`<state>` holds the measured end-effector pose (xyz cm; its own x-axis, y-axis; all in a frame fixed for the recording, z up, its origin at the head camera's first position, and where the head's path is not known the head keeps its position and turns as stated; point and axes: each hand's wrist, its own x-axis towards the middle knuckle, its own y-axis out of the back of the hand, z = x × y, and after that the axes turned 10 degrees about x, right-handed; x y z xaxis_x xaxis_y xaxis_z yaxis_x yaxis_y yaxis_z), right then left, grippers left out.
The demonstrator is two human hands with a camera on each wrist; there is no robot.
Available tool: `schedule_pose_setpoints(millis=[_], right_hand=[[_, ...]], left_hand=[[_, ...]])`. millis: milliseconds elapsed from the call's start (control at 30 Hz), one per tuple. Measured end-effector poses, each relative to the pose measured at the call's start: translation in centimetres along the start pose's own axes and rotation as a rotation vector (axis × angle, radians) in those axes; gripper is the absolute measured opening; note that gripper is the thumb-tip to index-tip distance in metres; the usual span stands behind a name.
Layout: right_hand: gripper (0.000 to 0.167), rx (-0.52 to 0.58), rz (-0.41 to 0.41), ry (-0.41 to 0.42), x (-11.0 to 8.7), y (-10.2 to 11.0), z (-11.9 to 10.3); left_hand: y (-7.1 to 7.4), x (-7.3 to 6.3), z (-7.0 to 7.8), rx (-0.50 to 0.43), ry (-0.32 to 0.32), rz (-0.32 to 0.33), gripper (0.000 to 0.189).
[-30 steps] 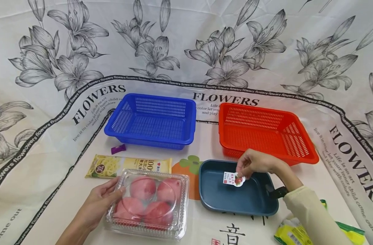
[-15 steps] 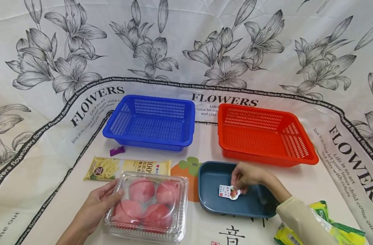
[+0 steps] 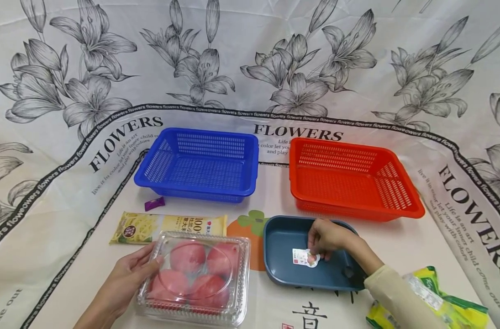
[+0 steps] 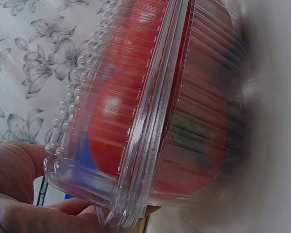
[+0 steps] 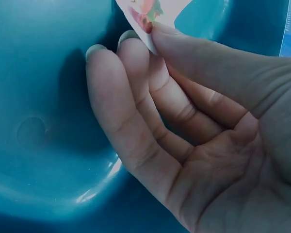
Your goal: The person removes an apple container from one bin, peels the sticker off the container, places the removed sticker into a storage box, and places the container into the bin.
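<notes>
My left hand (image 3: pixel 128 276) grips the left edge of a clear plastic clamshell box (image 3: pixel 244 278), its thumb at the lid. Red tomatoes (image 3: pixel 210 291) show through the plastic, as they do in the left wrist view, where the box's ridged seam (image 4: pixel 144 121) fills the middle. Between thumb and index finger, my right hand (image 3: pixel 334 238) pinches a small white printed label (image 3: pixel 301 257) with a red fruit picture. It is low inside a dark teal tray (image 3: pixel 280 262); I cannot tell whether the label touches the tray floor.
Behind stand a blue basket (image 3: pixel 210 171) and a red basket (image 3: pixel 336 180). A yellow pasta packet (image 3: pixel 171 225) lies just behind the box, with a small purple wrapper (image 3: pixel 154 203) farther back. Green-yellow packages (image 3: pixel 434 297) lie at the right, partly under my sleeve.
My right hand has lowered the label from above the tray's middle into the tray, then barely moved. My left hand keeps its grip on the box. The head view has shifted slightly.
</notes>
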<state>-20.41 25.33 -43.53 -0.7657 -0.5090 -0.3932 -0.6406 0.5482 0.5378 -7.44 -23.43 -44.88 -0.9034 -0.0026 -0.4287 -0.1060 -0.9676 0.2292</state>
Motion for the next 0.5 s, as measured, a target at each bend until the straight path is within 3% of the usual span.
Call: schedule_pose_setpoints(millis=[200,500], right_hand=[[0.019,-0.049,0.067,-0.015,-0.01,-0.51,-0.28],[0.023,-0.111,0.13,-0.026,0.13,-0.59,-0.62]], left_hand=[[0.11,0.19,-0.24,-0.011,0.024,-0.003,0.079],[0.12,0.04,-0.37,-0.033,0.002,-0.001,0.076]])
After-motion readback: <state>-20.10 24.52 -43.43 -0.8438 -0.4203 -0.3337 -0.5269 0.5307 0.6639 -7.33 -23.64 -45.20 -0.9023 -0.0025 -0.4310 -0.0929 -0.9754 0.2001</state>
